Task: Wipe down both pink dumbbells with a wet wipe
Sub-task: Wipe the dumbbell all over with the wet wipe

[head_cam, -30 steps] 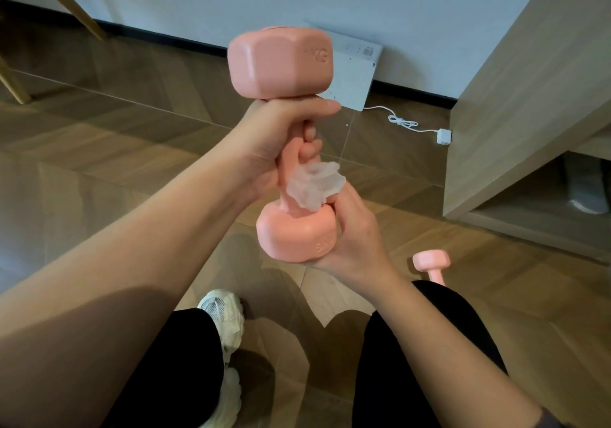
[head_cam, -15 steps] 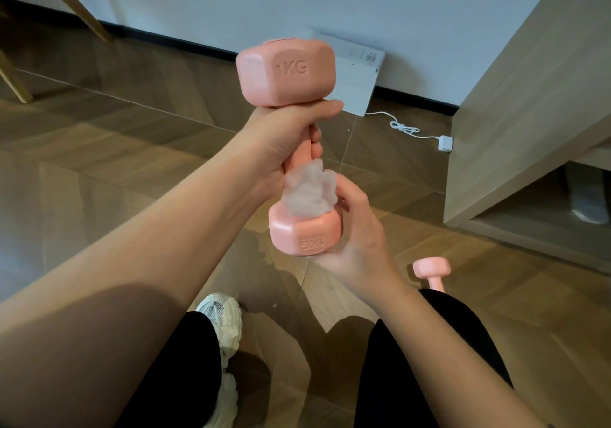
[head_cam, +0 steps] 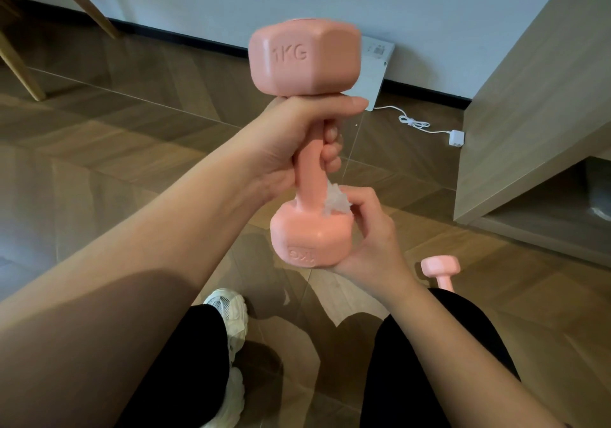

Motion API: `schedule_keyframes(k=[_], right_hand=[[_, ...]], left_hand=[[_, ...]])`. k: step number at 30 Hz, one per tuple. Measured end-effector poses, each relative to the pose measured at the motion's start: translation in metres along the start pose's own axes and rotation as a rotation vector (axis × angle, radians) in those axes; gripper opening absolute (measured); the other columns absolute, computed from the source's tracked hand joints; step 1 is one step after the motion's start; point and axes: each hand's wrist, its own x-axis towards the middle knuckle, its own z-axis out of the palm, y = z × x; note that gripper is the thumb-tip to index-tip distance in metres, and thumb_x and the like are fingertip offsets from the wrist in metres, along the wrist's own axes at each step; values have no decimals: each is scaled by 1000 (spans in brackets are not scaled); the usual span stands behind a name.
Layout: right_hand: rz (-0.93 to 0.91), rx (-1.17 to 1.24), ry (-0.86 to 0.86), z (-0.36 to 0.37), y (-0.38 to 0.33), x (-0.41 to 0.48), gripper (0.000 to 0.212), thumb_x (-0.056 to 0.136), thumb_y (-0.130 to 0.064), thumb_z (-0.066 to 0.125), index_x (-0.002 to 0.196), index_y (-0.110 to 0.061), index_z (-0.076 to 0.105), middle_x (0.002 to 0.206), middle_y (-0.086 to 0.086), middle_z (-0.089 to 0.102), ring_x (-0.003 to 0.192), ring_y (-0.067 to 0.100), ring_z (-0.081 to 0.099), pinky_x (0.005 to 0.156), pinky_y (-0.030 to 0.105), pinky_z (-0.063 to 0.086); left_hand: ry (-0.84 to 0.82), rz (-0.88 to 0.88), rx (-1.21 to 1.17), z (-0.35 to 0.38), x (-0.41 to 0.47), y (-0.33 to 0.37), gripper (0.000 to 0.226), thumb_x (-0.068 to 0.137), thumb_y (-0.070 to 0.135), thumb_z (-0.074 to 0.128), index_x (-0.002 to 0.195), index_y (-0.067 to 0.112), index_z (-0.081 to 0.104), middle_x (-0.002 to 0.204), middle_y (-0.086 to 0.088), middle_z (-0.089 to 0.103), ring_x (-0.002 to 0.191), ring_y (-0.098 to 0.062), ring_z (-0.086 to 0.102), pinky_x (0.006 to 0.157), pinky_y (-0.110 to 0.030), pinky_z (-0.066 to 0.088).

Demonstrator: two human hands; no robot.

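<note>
We hold the dumbbell (head_cam: 309,173) upright, axis 12 to 6, left hand (head_cam: 291,140) gripping its handle high, right hand (head_cam: 370,239) nearer at 5 o'clock pinching the wipe (head_cam: 335,201) against the handle's foot; second dumbbell (head_cam: 441,267) on floor (head_cam: 132,150) at 4.

Lower half of the second pink dumbbell (head_cam: 440,266) behind the right leg (head_cam: 439,345); top of the held dumbbell (head_cam: 309,163) motion-blurred.
</note>
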Motion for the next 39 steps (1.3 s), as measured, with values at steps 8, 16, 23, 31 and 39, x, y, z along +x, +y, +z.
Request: schedule_keyframes(k=[8,16,23,31,39], right_hand=[[-56,-12,-9,7,-4,-5,61,61,-24,88,106,-19,48,114,-20,53,107,13,56,80,38,53],[23,-55,-176,0,-1,0,61,64,-18,91,114,-13,56,110,0,59,99,17,59,79,32,51],[-10,-88,-44,3,-1,-6,61,61,-28,88,106,-19,47,112,-12,53,103,3,53,79,19,45],[-167,-435,33,5,6,-9,65,61,-17,92,105,-15,44,115,10,59,105,19,56,75,28,52],[-8,-206,-119,4,1,-2,56,66,-27,88,111,-17,56,107,-4,61,96,8,57,74,26,49]], left_hand=[[-84,-14,132,6,-3,-1,39,83,6,62,51,14,43,46,0,35,40,-14,32,45,-25,31],[-129,-16,105,6,-5,-6,42,83,1,56,47,16,40,44,1,33,38,-13,29,45,-24,29],[-61,-22,108,7,-1,-8,42,86,-1,55,49,15,40,45,0,34,38,-14,31,44,-24,33],[304,39,296,11,8,-19,24,79,17,77,64,15,58,46,-1,51,45,-17,47,51,-24,42],[194,-36,148,10,6,-16,38,81,6,70,51,19,52,41,2,37,36,-14,32,43,-22,32]])
